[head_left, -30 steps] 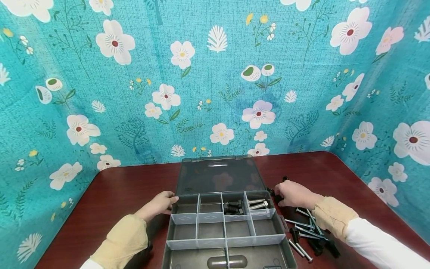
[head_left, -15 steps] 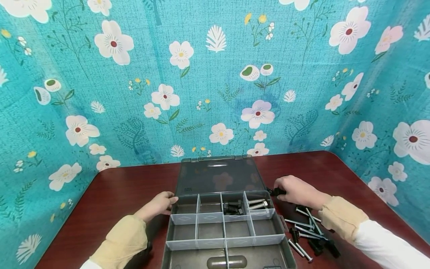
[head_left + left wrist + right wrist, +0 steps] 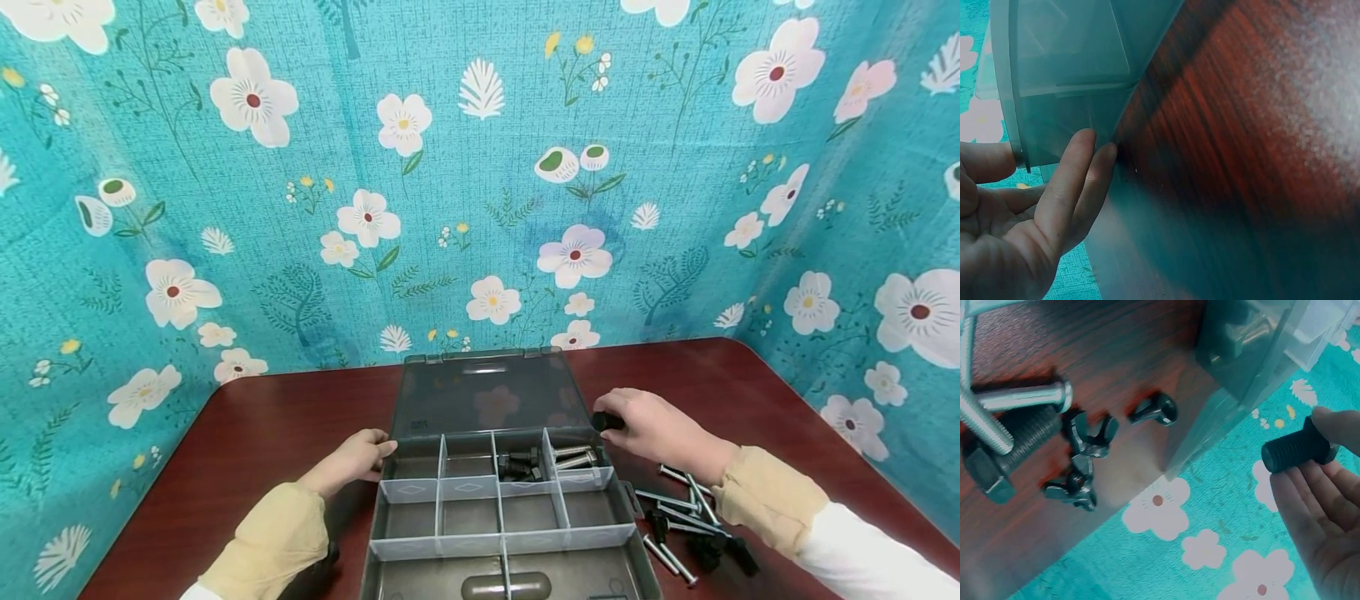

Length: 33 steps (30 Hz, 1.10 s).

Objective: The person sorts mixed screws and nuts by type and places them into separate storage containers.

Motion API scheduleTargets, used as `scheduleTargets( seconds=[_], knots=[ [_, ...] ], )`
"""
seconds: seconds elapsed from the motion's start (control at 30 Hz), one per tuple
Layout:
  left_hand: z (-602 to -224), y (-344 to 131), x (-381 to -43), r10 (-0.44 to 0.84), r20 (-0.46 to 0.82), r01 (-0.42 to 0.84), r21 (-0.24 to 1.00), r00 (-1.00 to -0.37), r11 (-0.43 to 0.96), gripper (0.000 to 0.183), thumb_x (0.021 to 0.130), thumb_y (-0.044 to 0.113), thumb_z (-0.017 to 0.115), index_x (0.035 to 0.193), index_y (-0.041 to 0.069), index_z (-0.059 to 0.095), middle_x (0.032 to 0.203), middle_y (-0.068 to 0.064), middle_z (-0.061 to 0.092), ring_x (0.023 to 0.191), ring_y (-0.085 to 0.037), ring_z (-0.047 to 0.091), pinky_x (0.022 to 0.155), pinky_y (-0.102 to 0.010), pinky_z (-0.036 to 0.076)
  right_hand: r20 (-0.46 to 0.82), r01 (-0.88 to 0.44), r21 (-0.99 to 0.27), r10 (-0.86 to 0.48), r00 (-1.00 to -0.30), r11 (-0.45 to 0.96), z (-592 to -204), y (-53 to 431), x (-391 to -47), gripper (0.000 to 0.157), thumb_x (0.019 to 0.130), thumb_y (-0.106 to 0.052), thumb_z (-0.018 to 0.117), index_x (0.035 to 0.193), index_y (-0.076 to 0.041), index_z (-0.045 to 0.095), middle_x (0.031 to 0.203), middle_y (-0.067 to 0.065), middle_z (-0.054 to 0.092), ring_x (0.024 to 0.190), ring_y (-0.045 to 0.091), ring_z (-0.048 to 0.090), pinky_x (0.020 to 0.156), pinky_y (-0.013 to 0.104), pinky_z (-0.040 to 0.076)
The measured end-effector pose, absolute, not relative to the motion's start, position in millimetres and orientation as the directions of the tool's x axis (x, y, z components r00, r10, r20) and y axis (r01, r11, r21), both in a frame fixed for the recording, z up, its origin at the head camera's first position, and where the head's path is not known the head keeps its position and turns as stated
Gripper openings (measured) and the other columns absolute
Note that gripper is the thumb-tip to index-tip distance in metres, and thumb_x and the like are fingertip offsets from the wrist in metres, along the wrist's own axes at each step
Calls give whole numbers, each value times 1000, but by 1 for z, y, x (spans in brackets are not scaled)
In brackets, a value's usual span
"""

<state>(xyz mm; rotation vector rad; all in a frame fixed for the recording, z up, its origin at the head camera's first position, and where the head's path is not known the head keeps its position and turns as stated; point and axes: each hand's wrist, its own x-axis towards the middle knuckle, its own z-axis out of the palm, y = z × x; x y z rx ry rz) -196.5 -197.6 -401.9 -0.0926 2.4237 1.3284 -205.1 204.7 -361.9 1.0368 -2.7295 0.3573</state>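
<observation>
My right hand [image 3: 648,421] pinches a thick black bolt [image 3: 1294,451] between thumb and fingers, beside the back right corner of the storage box. In the head view this black bolt [image 3: 606,421] shows as a dark end, with the rest behind the fingers. The grey translucent storage box [image 3: 411,546] lies with its lid [image 3: 487,392] laid back. My left hand [image 3: 356,454] holds the box's back left corner, one digit at the rim and other fingers [image 3: 1072,181] along the outer wall. Black bolts [image 3: 520,471] lie in one back compartment, silver bolts [image 3: 573,458] in the rightmost.
A loose pile of silver bolts [image 3: 678,504] and black ones lies right of the box. Black wing nuts [image 3: 1090,434] sit on the dark red table [image 3: 285,425]. Flowered blue cloth [image 3: 450,167] hangs behind. A dark object [image 3: 330,554] shows under my left wrist.
My right hand has come up a little and left toward the box, now with the black bolt plainly between its fingers. My left hand has stayed at the corner.
</observation>
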Motion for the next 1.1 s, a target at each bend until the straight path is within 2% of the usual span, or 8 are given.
scheduleTargets(
  seconds=[0.37, 0.57, 0.8, 0.97, 1.1],
  knots=[
    [-404, -198, -197, 117, -353, -237, 802, -928, 548, 43, 97, 6, 41, 127, -23, 30, 107, -27, 50, 93, -31, 52, 78, -45, 53, 362, -789, -66, -722, -590, 611, -354, 183, -191, 32, 72, -6, 75, 101, -5, 61, 90, 0, 57, 79, 10, 56, 62, 21, 50],
    [-405, -199, -198, 124, -351, -232, 805, -928, 545, 43, 97, 6, 41, 127, -23, 29, 110, -29, 49, 96, -33, 52, 78, -45, 53, 383, -827, 5, -765, -518, 562, -350, 173, -184, 33, 72, -6, 75, 102, -4, 61, 92, 2, 58, 82, 11, 57, 64, 22, 51],
    [-406, -199, -198, 120, -351, -235, 806, -929, 544, 44, 97, 6, 40, 128, -23, 28, 116, -33, 47, 106, -43, 48, 79, -45, 53, 386, -861, 20, -798, -462, 508, -346, 162, -180, 32, 73, -7, 75, 103, -4, 62, 94, 2, 59, 84, 11, 58, 67, 21, 51],
    [-406, -199, -199, 118, -352, -236, 805, -929, 544, 44, 97, 6, 40, 128, -23, 28, 114, -32, 47, 104, -40, 50, 79, -45, 53, 377, -879, 41, -822, -428, 476, -344, 152, -178, 31, 73, -8, 75, 102, -5, 63, 94, 0, 59, 86, 10, 58, 69, 20, 52],
    [-406, -199, -199, 125, -354, -234, 805, -927, 546, 44, 97, 5, 40, 128, -23, 27, 116, -34, 46, 106, -43, 48, 79, -45, 53, 348, -893, 66, -849, -397, 444, -345, 143, -178, 31, 73, -11, 75, 102, -6, 63, 93, 0, 59, 85, 9, 57, 69, 18, 51]
  ],
)
